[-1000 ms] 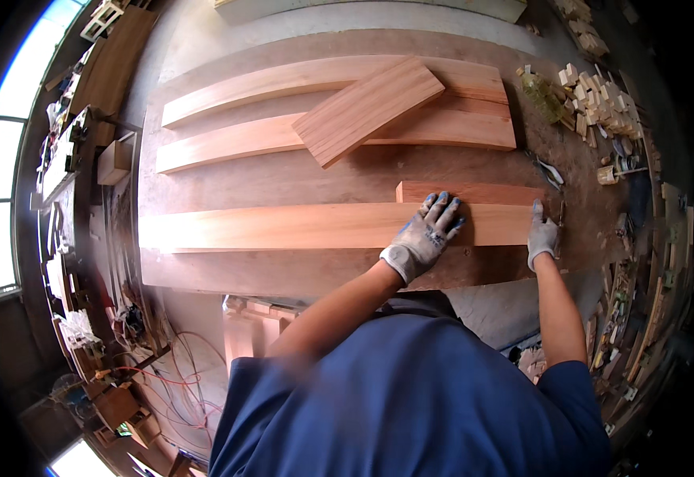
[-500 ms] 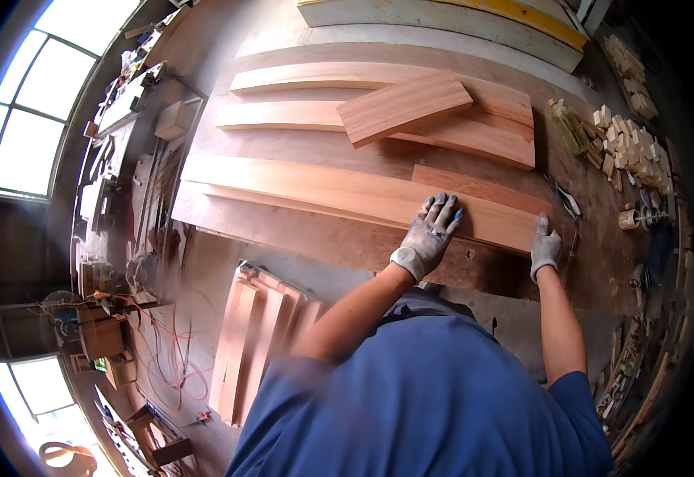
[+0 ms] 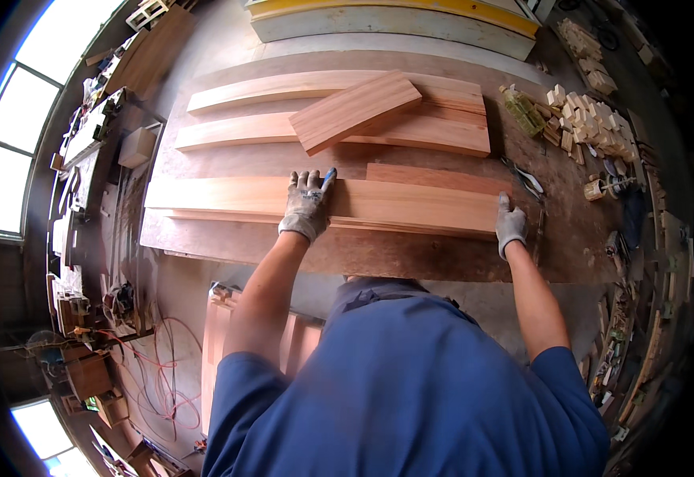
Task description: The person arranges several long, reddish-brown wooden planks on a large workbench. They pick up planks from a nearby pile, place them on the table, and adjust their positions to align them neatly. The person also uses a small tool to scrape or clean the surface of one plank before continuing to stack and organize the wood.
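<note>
A long pale wooden board [image 3: 235, 193] lies near the front of the worktable [image 3: 228, 240], on top of another board that shows along its near edge. My left hand [image 3: 307, 205], in a stained grey work glove, rests flat on the upper board left of its middle, fingers apart. At the board's right end, my gloved right hand [image 3: 510, 222] is closed around the end, thumb upward; its other fingers are partly hidden. A darker reddish board [image 3: 434, 178] lies just behind the long one, toward its right half.
Farther back, a short wide plank [image 3: 355, 111] sits slanted across two long boards [image 3: 235, 131]. Pliers [image 3: 528, 181], a greenish bottle [image 3: 523, 111] and a heap of small wood blocks [image 3: 593, 119] are at the right. Red hoses [image 3: 168, 374] coil on the floor, left.
My left hand has slid leftward along the board, away from my right hand. My right hand stays at the board's right end. The whole view has shifted slightly.
</note>
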